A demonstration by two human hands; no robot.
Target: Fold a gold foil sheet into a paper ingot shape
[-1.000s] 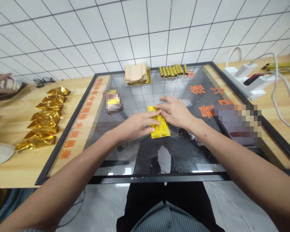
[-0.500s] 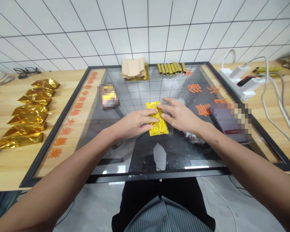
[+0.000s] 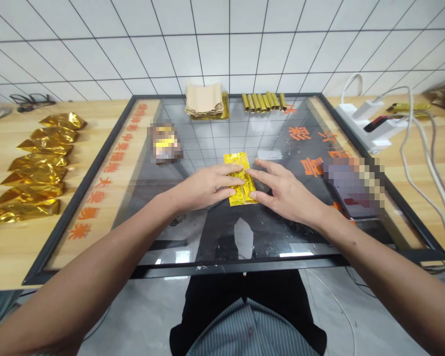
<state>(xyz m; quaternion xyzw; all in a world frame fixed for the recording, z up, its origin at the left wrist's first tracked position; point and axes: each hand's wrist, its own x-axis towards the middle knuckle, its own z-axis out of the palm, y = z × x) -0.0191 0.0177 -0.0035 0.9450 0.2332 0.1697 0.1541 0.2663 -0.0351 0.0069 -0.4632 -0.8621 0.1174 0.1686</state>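
A flat, creased piece of gold foil (image 3: 238,159) lies on the glass panel (image 3: 203,143) in front of me, with a seam running down its lower half. My left hand (image 3: 213,185) rests on its left side, fingers stretched over the foil. From the right, my right hand (image 3: 280,190) touches the foil's edge with thumb and fingertips, its fingers spread. Both hands press from above rather than grip. Part of the foil is hidden under the fingers.
Brown paper sheets (image 3: 203,99) and several rolled gold tubes (image 3: 264,102) lie at the back. Several gold foil cones (image 3: 40,163) line the left table. A phone (image 3: 348,188), power strip (image 3: 367,128) and white cables (image 3: 430,163) are on the right; a blurred box (image 3: 165,143) is left.
My right hand has slid slightly down along the foil, its thumb now at the lower right edge. My left hand stays nearly in place. The view has shifted slightly.
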